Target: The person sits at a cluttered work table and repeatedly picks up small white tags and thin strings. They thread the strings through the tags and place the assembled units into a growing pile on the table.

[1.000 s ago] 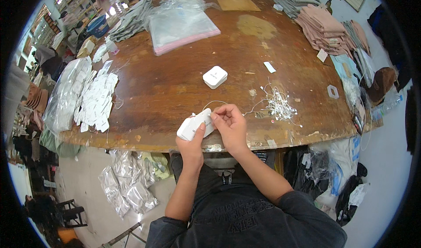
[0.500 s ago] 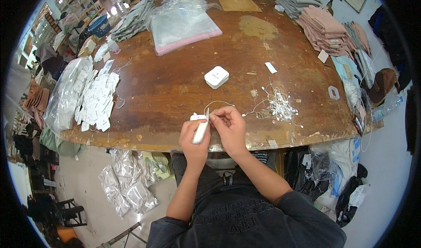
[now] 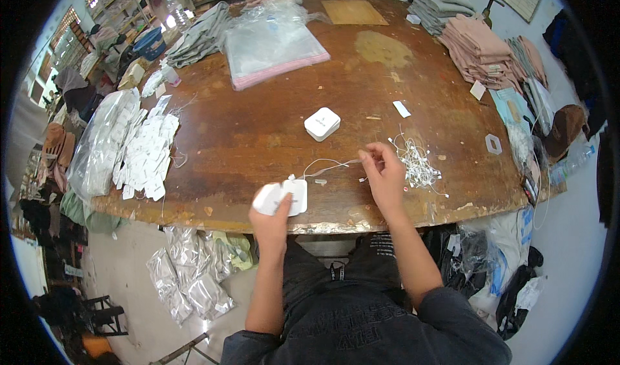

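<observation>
My left hand (image 3: 270,226) grips several white hang tags (image 3: 296,197) with rounded corners just above the table's near edge, the thumb lying across their front. From the tags' top a thin white tag string (image 3: 326,163) loops out to the right. Its far end runs to the fingertips of my right hand (image 3: 384,171), which are pinched together. A neat stack of white hang tags (image 3: 322,123) sits farther back in the middle. Right of my right hand lies a tangled heap of white tag strings (image 3: 416,162).
Many loose white tags (image 3: 150,155) are heaped at the left beside a clear plastic bag (image 3: 103,145). Clear bags with a pink edge (image 3: 278,49) lie at the back. Folded pink garments (image 3: 481,52) and grey garments (image 3: 442,3) are stacked at the far right of the wooden table (image 3: 245,126).
My right hand has moved right, away from the tags, and the string stretches out between the hands. My left hand has shifted slightly left, turning the tags' flat face into view.
</observation>
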`<move>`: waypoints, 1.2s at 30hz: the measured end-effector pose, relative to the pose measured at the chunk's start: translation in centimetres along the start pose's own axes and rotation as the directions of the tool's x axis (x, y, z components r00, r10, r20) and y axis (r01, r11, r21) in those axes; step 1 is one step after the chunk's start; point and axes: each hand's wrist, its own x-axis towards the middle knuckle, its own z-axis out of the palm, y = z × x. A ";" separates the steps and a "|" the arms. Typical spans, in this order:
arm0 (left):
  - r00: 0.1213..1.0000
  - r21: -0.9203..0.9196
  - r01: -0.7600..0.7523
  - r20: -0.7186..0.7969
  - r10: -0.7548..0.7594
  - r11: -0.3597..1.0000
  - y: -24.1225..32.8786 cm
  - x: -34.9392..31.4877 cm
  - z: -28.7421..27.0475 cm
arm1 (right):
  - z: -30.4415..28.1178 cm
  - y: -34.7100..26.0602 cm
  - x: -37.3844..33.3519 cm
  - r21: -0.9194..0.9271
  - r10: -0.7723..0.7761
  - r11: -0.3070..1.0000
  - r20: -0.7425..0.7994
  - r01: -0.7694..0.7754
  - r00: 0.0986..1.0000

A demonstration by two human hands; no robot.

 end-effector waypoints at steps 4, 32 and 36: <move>0.871 0.495 -0.435 0.020 0.491 0.752 -0.1 0.4 -1.2 | -3.2 1.4 0.0 -0.318 -0.355 0.807 0.413 0.498 0.839; 0.978 -0.665 0.175 0.201 -0.051 0.727 1.2 -0.7 1.8 | -0.1 0.4 -3.4 0.355 -0.055 0.922 0.512 -0.152 0.857; 0.931 -0.481 0.333 0.306 -0.200 0.811 1.1 -0.1 1.7 | -0.5 1.3 -2.5 0.794 0.074 0.581 0.168 -0.180 0.983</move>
